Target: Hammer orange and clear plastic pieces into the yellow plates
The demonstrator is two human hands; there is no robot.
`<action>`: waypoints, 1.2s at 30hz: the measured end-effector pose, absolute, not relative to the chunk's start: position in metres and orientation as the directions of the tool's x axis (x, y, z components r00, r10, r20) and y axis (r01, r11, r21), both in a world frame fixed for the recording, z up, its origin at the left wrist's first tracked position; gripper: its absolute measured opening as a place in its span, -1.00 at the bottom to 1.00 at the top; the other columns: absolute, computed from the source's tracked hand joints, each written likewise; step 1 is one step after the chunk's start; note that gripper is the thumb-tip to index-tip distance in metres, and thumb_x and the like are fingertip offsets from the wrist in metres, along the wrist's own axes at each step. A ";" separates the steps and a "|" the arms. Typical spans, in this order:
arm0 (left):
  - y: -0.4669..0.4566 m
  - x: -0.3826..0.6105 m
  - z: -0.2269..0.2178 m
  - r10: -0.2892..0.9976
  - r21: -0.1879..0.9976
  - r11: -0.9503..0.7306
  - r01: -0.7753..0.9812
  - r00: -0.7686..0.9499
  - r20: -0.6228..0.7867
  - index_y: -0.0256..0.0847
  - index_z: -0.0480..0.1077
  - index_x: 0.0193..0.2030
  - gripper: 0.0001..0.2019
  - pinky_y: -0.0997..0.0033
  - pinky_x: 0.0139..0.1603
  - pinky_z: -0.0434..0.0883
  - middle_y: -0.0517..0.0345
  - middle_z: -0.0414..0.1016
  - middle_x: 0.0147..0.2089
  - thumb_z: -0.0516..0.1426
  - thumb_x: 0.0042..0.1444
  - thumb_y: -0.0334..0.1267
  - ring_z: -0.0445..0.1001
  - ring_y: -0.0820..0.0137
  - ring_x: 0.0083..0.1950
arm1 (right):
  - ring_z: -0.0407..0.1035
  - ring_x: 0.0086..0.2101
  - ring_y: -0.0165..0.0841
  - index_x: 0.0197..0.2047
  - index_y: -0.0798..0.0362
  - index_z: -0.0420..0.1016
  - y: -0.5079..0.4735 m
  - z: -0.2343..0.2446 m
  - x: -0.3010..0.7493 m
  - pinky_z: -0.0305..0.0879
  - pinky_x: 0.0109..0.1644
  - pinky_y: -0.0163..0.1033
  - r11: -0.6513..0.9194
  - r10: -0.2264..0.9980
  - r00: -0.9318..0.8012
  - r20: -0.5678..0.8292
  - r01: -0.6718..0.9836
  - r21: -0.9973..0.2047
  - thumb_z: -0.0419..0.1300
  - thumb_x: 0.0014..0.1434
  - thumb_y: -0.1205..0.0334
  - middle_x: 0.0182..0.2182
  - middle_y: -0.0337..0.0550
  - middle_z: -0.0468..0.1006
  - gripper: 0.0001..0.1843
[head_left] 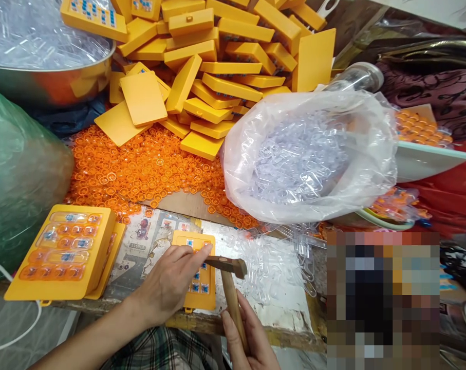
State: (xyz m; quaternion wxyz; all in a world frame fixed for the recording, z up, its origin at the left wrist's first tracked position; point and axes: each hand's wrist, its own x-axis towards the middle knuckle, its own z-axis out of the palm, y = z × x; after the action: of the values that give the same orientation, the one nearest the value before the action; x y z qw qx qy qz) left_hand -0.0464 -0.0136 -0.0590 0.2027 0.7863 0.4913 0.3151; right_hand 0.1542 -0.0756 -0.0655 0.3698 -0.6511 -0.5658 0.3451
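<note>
The right hand (252,334) has its grip wrapped around the wooden handle of a hammer (229,289), whose head is over the right edge of a yellow panel (202,302). That panel lies at the near edge of the tabletop (294,311), the left hand (171,282) over it (whether its grip pinches anything, I cannot tell). Clear plastic pieces (263,275) lie to the right.

A worn wooden workbench (279,308) running across the near side, its scuffed pale top catching whitish light, grey tiled floor (9,326) showing below at near left, a white surface (436,15), wall or ledge unclear, slanting across the far right
</note>
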 end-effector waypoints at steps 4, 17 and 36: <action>-0.018 -0.047 -0.070 0.945 0.782 -0.311 0.540 0.089 0.314 -0.02 -0.16 0.39 -0.32 0.13 0.05 0.40 0.12 0.53 -0.11 0.03 0.20 -0.47 0.44 0.29 -0.03 | 0.48 -0.04 -0.25 0.17 -0.05 0.39 -0.080 -0.066 0.149 0.44 0.03 -0.20 0.105 0.986 0.058 0.157 0.518 -0.849 0.17 0.21 0.30 0.03 -0.09 0.53 -0.56; -0.022 -0.046 -0.070 0.987 0.918 -0.105 0.381 -0.072 0.143 0.01 -0.06 0.36 -0.29 0.19 0.01 0.47 0.19 0.58 -0.21 0.11 0.12 -0.47 0.53 0.35 -0.10 | 0.51 -0.26 -0.37 0.29 -0.08 0.21 -0.059 -0.035 0.165 0.45 -0.24 -0.37 0.458 0.889 -0.353 0.292 0.690 -0.560 0.02 0.26 0.40 -0.19 -0.06 0.58 -0.46; 0.044 -0.092 -0.071 0.882 0.627 -0.072 0.776 -0.244 0.403 -0.22 0.43 -0.15 -0.78 0.22 -0.05 0.45 0.03 0.49 -0.18 -0.02 0.19 -0.44 0.46 0.27 -0.10 | 0.44 -0.48 -0.43 0.24 -0.01 0.22 -0.041 -0.064 0.156 0.43 -0.41 -0.39 0.200 0.979 -0.124 0.161 0.733 -0.651 0.17 0.19 0.01 -0.41 -0.26 0.46 -0.41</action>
State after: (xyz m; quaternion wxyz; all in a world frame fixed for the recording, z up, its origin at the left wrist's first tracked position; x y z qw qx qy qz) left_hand -0.0917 0.0440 -0.0714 0.0656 0.6111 0.6782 0.4029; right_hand 0.1561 -0.0407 -0.0637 0.2887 -0.5953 -0.7188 0.2135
